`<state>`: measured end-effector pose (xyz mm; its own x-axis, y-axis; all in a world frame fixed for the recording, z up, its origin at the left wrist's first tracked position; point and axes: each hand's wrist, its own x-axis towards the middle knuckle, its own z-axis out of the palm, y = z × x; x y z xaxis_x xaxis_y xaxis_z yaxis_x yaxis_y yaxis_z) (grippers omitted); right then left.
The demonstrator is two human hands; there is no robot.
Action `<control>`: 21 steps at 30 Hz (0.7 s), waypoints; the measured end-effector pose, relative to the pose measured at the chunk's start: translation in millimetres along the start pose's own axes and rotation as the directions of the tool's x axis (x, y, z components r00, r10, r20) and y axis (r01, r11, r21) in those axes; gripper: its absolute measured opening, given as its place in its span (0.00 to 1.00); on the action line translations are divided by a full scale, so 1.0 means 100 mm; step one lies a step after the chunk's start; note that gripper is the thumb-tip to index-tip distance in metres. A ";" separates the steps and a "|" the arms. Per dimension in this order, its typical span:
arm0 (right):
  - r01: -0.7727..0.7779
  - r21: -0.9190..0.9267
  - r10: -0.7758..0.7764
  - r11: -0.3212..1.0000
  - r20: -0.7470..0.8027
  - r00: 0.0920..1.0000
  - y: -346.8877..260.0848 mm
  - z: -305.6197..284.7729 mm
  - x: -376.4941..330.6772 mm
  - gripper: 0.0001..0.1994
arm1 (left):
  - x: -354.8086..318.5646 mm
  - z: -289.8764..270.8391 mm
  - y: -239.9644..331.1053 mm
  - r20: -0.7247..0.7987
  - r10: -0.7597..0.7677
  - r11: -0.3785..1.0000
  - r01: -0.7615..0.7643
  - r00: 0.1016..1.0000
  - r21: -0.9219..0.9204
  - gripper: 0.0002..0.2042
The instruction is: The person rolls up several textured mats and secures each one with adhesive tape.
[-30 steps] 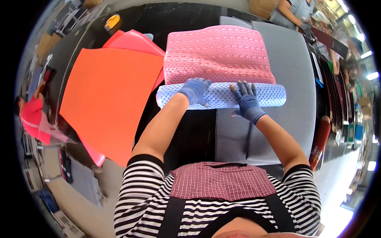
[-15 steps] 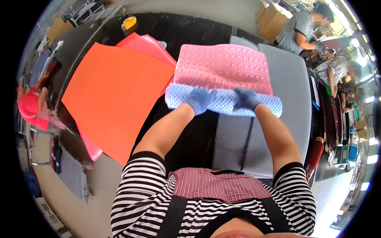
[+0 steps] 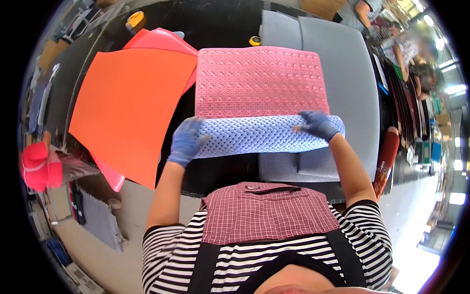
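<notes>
A pink mat (image 3: 259, 83) with rows of raised round bumps lies spread in front of me. Along its near edge runs a light blue roll (image 3: 254, 136) with a woven-looking pattern. Whether the two are one piece, I cannot tell. My left hand (image 3: 186, 141), in a blue glove, curls round the roll's left end, its thumb on the near side. My right hand (image 3: 319, 125), gloved alike, bends over the roll's top near its right end. The palms and the roll's underside are hidden.
Orange sheets (image 3: 132, 103) lie over red ones (image 3: 161, 40) at left. Grey padded sheets (image 3: 342, 88) lie under the mat's right side. Yellow tape rolls (image 3: 135, 20) sit at the far side. A red roll (image 3: 388, 152) stands right. People work at both sides.
My hands have moved apart from the roll's middle out to its ends. The roll has come nearer to me, and the pink mat now lies flatter, with more of it showing.
</notes>
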<state>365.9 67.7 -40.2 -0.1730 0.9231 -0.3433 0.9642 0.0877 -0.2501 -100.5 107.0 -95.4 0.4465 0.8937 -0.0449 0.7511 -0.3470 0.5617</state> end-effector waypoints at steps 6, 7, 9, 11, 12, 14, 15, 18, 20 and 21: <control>-0.256 0.675 0.471 0.692 -0.152 0.869 1.13 0.36 -0.55 0.27 | -0.17 0.62 -0.55 -0.022 -0.372 0.409 0.142 0.928 -0.901 0.32; -0.149 0.864 0.514 0.481 -0.141 0.846 1.16 0.43 -0.57 0.30 | -0.13 0.60 -0.49 0.021 -0.429 0.219 0.126 0.903 -0.968 0.32; -0.024 0.972 0.563 0.235 -0.116 0.818 1.32 0.56 -0.65 0.34 | -0.08 0.51 -0.29 0.174 -0.437 -0.034 0.176 0.883 -0.984 0.33; 0.029 0.999 0.543 0.042 -0.047 0.838 1.33 0.65 -0.63 0.39 | -0.19 0.54 -0.35 0.153 -0.326 -0.155 0.107 0.933 -0.982 0.35; 0.052 0.998 0.554 0.047 -0.070 0.829 1.38 0.64 -0.54 0.40 | -0.11 0.59 -0.39 0.136 -0.376 0.012 0.151 0.917 -0.988 0.37; -0.021 0.994 0.572 0.110 -0.046 0.819 1.34 0.59 -0.51 0.40 | -0.12 0.65 -0.43 0.142 -0.390 0.097 0.194 0.910 -0.976 0.37; -0.077 0.980 0.585 0.184 -0.046 0.809 1.32 0.53 -0.48 0.40 | -0.10 0.67 -0.43 0.129 -0.394 0.183 0.215 0.910 -0.959 0.36; -0.173 0.606 0.519 0.777 -0.459 0.721 1.12 0.37 -0.43 0.32 | 0.00 0.59 -0.33 0.132 -0.444 0.289 0.281 0.886 -0.915 0.35; -0.135 0.116 0.178 0.984 -0.639 0.749 0.46 0.41 -0.33 0.28 | -0.01 0.65 -0.47 0.074 -0.477 0.477 0.329 0.876 -0.815 0.35; -0.041 0.156 0.128 0.987 -0.599 0.791 0.13 0.56 -0.29 0.26 | 0.02 0.64 -0.50 0.073 -0.472 0.480 0.325 0.879 -0.815 0.35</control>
<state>371.9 20.8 -84.5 0.1065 0.9652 0.2386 0.9273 -0.0098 -0.3743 -105.5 107.9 -176.5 0.0731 0.9283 -0.3645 0.1094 0.3558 0.9281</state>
